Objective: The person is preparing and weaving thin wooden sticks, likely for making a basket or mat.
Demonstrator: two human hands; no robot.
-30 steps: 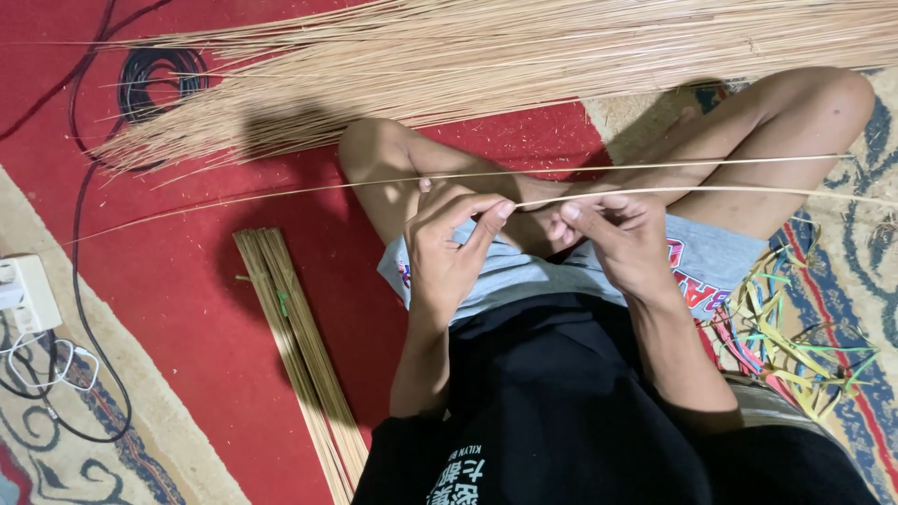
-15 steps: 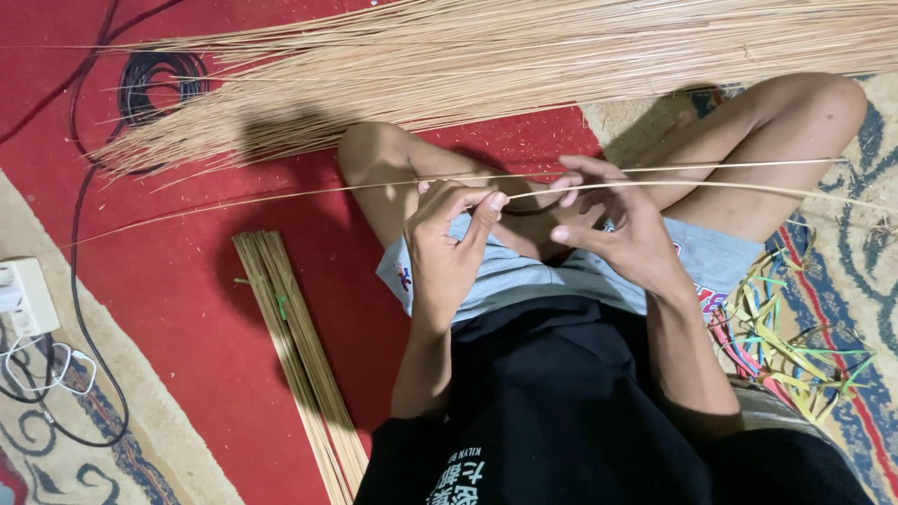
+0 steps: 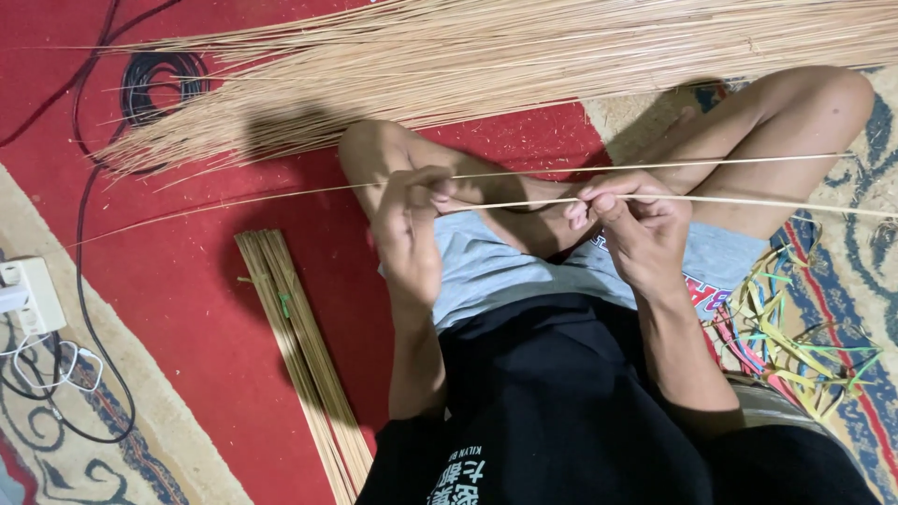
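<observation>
I sit cross-legged on a red carpet. My left hand (image 3: 409,229) pinches two long thin pale sticks (image 3: 281,194) near their middle, above my knee. My right hand (image 3: 629,223) grips the lower stick (image 3: 776,202) with thumb and fingers, a short way to the right of the left hand. The sticks run level across my lap, from far left to the right edge of the view. A big heap of the same pale sticks (image 3: 486,65) lies fanned out beyond my legs.
A tied bundle of sticks (image 3: 304,355) lies on the red carpet (image 3: 187,271) by my left arm. Colourful plastic strips (image 3: 795,346) pile up at the right. A coiled black cable (image 3: 154,89) and a white power strip (image 3: 33,295) are at the left.
Both hands have shifted from curled in front of my lap to pinching the sticks. The right hand's fingers, spread half a second ago, have closed on the lower stick.
</observation>
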